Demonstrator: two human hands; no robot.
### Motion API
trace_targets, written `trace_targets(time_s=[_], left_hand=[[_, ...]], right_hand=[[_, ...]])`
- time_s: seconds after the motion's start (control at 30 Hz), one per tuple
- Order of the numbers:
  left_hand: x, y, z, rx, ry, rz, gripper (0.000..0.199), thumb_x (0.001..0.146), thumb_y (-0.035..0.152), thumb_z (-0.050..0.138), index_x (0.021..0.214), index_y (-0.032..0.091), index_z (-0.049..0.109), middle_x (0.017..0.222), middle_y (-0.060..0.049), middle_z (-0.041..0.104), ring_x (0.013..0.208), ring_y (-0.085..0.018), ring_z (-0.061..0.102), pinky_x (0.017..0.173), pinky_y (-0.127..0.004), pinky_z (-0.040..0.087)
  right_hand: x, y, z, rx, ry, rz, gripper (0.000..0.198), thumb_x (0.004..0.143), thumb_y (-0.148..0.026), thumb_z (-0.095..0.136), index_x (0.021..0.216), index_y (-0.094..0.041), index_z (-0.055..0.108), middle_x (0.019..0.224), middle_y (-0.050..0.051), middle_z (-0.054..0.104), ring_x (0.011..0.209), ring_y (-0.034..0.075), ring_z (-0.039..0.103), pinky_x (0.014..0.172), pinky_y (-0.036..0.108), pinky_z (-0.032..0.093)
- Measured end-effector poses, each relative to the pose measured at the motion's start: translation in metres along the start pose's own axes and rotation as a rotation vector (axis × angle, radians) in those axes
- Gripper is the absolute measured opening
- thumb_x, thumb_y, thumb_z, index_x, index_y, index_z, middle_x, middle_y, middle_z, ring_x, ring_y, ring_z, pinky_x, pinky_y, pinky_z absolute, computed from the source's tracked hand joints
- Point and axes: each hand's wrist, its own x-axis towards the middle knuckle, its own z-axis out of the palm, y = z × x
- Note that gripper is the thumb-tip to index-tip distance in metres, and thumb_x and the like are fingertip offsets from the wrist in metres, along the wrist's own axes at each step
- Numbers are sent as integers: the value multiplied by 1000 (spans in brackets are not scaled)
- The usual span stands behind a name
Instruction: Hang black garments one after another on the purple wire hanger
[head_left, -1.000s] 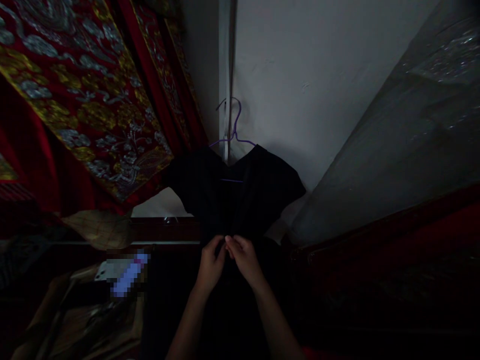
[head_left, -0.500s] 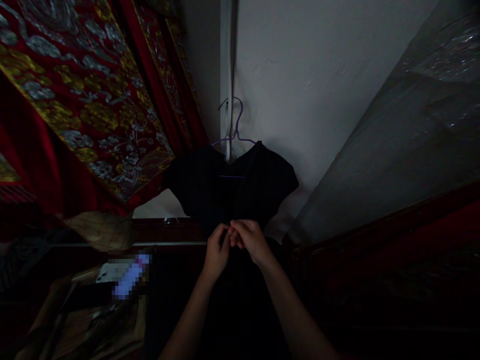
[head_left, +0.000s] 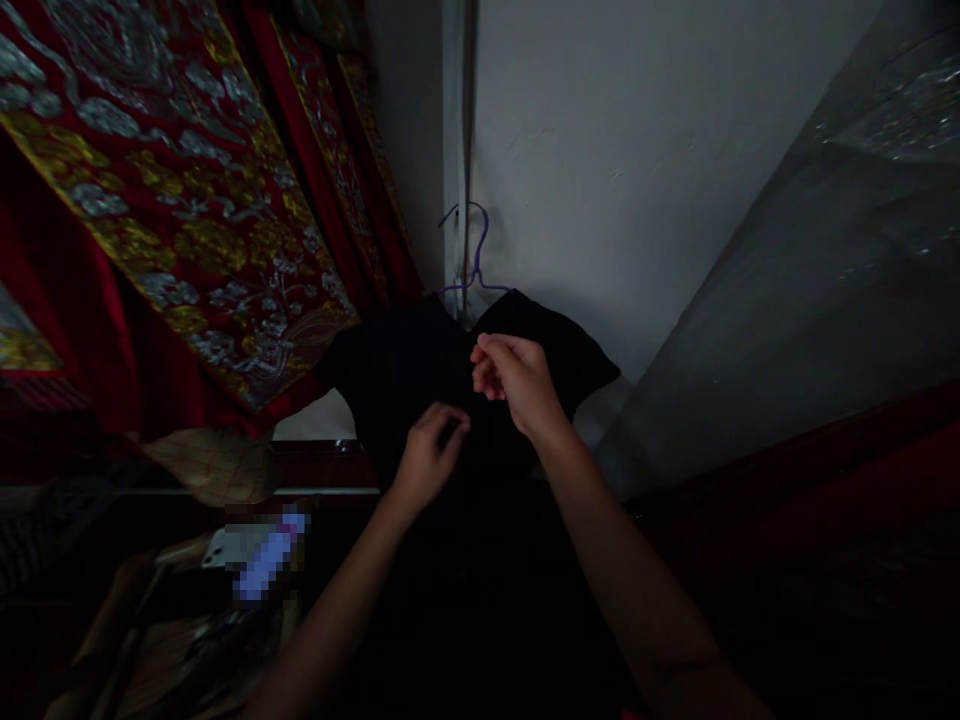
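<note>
A black short-sleeved garment [head_left: 405, 350] hangs on a purple wire hanger [head_left: 480, 245] against the wall. My left hand [head_left: 431, 450] is closed in a pinch at the middle of its front, thumb and finger pressed on the dark cloth. Higher up, close below the neckline, my right hand [head_left: 521, 380] is closed too, with thumb against forefinger and the other fingers curled. What sits between the right fingertips is too small and dark to make out. The garment's lower part merges into deep shadow.
Red cloth with gold and silver embroidery [head_left: 217, 240] hangs at the left. A translucent plastic sheet [head_left: 795, 260] slants down the right side. At the lower left lie a phone [head_left: 217, 548] and a blurred-out bright patch. A pale pipe [head_left: 454, 120] runs down the wall.
My right hand has risen from the chest toward the neckline, apart from my left hand. My left hand has shifted slightly up and left. The garment's open V at the neck has become smaller.
</note>
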Motion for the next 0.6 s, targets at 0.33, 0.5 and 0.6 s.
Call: trace_targets(time_s=[0.33, 0.5, 0.6], left_hand=[[99, 68, -50, 296, 53, 374, 16, 96, 22, 56, 90, 15, 69, 87, -4, 66, 82, -17, 62, 79, -29, 46], [99, 67, -72, 43, 391, 268, 15, 94, 27, 61, 89, 15, 68, 85, -2, 65, 86, -16, 62, 84, -27, 47], [94, 48, -105, -365, 628, 99, 11, 89, 26, 66, 85, 16, 66, 75, 2, 61, 73, -12, 60, 75, -23, 49]], right_hand=[[0, 1, -15, -327, -10, -243, 33, 94, -38, 54, 68, -18, 61, 46, -4, 55, 41, 8, 50, 46, 19, 34], [-9, 66, -13, -398, 4, 0, 35, 92, -34, 53, 60, -19, 58, 42, -3, 52, 40, 11, 49, 46, 23, 32], [-35, 90, -12, -267, -99, 100, 36, 91, -43, 54, 63, -19, 58, 46, -2, 54, 43, 11, 49, 48, 23, 34]])
